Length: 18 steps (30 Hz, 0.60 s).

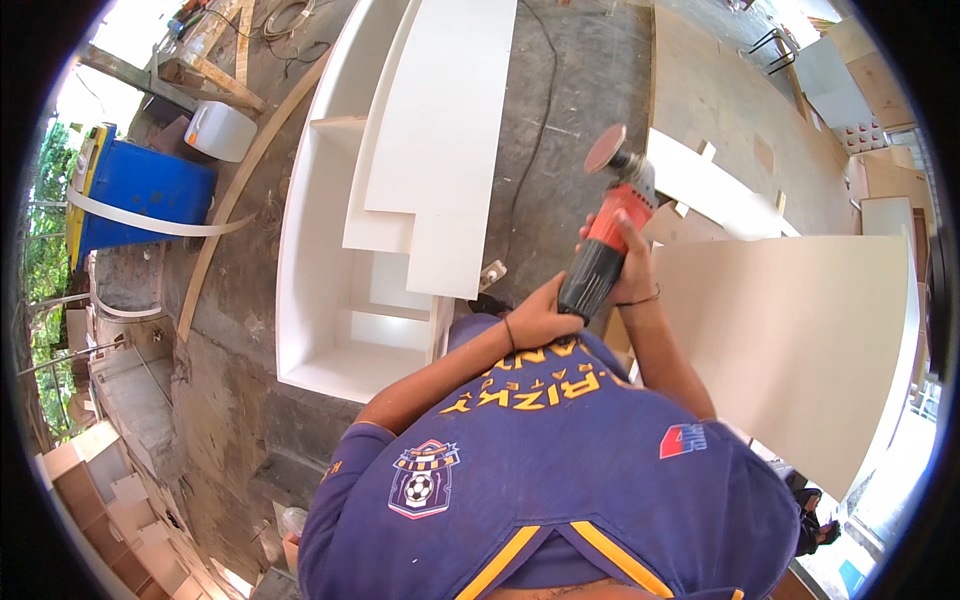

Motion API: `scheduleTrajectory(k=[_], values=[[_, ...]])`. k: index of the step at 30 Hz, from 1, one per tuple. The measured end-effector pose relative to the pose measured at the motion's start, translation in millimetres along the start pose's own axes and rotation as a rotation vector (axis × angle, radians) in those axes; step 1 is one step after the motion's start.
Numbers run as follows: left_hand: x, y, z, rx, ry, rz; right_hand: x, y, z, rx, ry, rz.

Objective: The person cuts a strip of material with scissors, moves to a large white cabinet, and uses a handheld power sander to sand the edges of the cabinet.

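An angle grinder (592, 272) with a red and black body is held before my chest, its head tilted up and away from me. A round reddish-brown disc (605, 150) is fitted to the head and touches nothing. My right hand (634, 262) is wrapped round the grinder's body from the right side. At the black tail end my left hand (540, 316) grips it, its fingers partly hidden. Just left of the tool stands a white cabinet carcass (300, 300), open-faced, with white panels (440, 130) lying over it.
To the right are a large pale board (780, 340) and a narrow white panel (710, 185). A dark cable (545, 120) runs along the concrete floor. At the left are a blue bin (150, 190), a white jerrycan (220, 132) and a long curved wooden strip (215, 235).
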State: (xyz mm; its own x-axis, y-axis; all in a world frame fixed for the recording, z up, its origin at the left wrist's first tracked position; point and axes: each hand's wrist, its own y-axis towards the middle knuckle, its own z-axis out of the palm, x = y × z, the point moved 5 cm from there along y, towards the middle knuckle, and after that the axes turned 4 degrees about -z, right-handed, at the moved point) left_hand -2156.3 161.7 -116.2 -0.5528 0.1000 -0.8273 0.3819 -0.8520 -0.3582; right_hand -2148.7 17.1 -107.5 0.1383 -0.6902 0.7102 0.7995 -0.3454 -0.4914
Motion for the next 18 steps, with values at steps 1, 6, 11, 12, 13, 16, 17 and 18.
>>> scheduleTrajectory(k=[1, 6, 11, 12, 13, 16, 17, 18], values=[[17, 5, 2, -0.007, 0.029, 0.014, -5, 0, -9, 0.022, 0.003, 0.068], [53, -6, 29, -0.039, -0.179, -0.279, -51, -12, -65, -0.143, 0.112, 0.212], [88, -18, 45, -0.052, -0.198, -0.453, -86, -32, -99, -0.236, 0.225, 0.364], [93, -16, 46, -0.065, -0.197, -0.42, -91, -35, -104, -0.253, 0.236, 0.387], [100, -12, 46, -0.079, -0.195, -0.389, -93, -33, -107, -0.251, 0.229, 0.387], [104, -15, 50, -0.108, -0.27, -0.431, -104, -26, -117, -0.235, 0.207, 0.408], [105, -15, 48, -0.119, -0.302, -0.44, -102, -23, -113, -0.212, 0.195, 0.417], [106, -15, 47, -0.129, -0.333, -0.449, -101, -21, -109, -0.19, 0.184, 0.426]])
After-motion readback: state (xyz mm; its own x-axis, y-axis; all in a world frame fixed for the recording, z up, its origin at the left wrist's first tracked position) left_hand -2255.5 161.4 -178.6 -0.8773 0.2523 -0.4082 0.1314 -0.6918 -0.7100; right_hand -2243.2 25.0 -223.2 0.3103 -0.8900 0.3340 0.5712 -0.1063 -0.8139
